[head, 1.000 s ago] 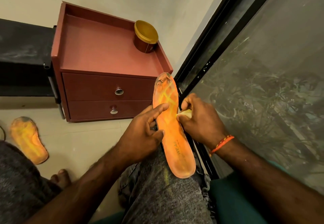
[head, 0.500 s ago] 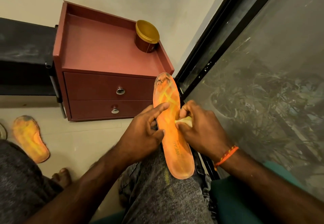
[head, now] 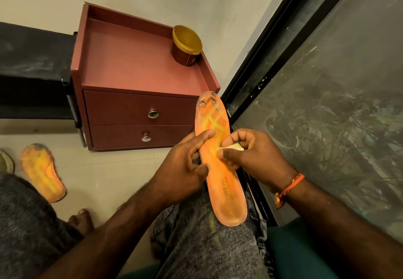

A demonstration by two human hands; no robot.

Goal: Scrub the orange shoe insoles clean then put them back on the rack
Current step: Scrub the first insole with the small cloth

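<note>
R hand, fingers curled round a small pale yellow scrub pad, is sliding it inward vs 1 s ago, now mid-sole on the long orange foam insole. L hand fingers are pinching its edge; insole is resting on the knee. Scrubbing is ongoing; 2nd orange insole is lying on the floor, well apart.

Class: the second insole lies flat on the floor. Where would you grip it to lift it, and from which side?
Pinch the insole at its narrow waist, coming from above with fingers across its width. It lies flat on the floor, long edges clear, so slide a fingertip under one thin edge first.
</note>
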